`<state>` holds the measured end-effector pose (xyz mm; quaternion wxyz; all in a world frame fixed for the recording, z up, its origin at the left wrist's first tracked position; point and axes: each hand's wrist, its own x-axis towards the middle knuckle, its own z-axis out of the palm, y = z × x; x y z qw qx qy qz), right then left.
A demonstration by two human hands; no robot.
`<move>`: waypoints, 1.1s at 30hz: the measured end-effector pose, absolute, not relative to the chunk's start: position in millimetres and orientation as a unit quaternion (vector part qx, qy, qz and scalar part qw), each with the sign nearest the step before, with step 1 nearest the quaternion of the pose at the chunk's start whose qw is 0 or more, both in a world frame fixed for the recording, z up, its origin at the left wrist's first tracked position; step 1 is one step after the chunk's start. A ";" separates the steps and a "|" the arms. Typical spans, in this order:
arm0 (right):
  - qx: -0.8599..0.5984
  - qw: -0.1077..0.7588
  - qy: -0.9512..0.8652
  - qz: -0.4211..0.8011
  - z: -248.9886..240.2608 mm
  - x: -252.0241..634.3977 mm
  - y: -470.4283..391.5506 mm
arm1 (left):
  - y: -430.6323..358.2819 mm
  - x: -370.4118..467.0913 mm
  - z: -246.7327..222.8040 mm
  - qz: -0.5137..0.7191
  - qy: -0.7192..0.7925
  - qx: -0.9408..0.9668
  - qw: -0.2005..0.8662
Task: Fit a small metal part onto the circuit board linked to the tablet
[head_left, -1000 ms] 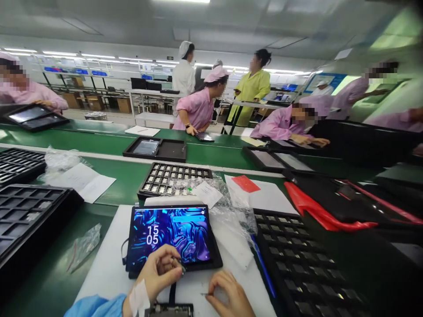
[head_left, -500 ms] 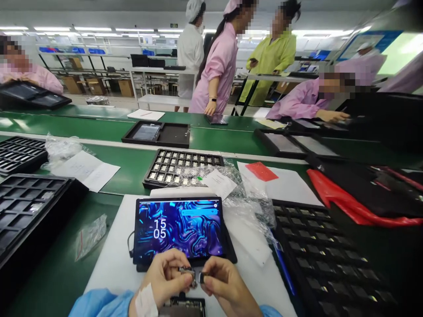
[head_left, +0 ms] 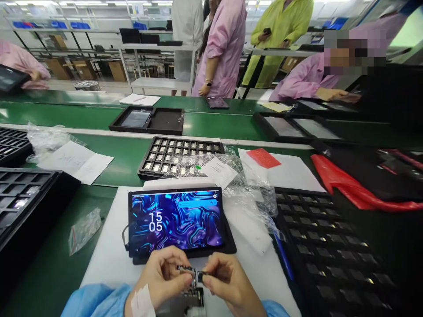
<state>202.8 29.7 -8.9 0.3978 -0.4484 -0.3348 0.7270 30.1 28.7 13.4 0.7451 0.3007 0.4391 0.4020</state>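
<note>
1. Lit tablet (head_left: 176, 222): one, on the white mat (head_left: 109, 259).
2. Hands: two, left hand (head_left: 161, 277) and right hand (head_left: 228, 281), with one small component (head_left: 194, 274) between them.
3. Black compartment trays: four — near right (head_left: 330, 246), centre (head_left: 175, 158), near left (head_left: 23, 207), far left (head_left: 11, 145).
4. Blue pen (head_left: 282, 259): one.
5. Small clear bag (head_left: 84, 229): one.
6. Red card (head_left: 263, 157): one.

Green bench (head_left: 109, 169): white mat (head_left: 109, 259), black trays (head_left: 180, 157), papers (head_left: 74, 160), plastic bags (head_left: 84, 229).
</note>
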 end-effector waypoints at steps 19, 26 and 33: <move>-0.463 0.345 -0.448 0.682 -24.1 203.4 30.6 | 25.0 30.4 -3.4 0.351 0.501 0.405 0.680; -0.501 0.325 -0.464 0.654 -13.1 199.3 34.9 | 23.9 35.9 9.8 0.379 0.538 0.385 0.648; -0.498 0.334 -0.462 0.654 -20.5 203.2 34.2 | 24.1 35.3 8.9 0.401 0.551 0.422 0.598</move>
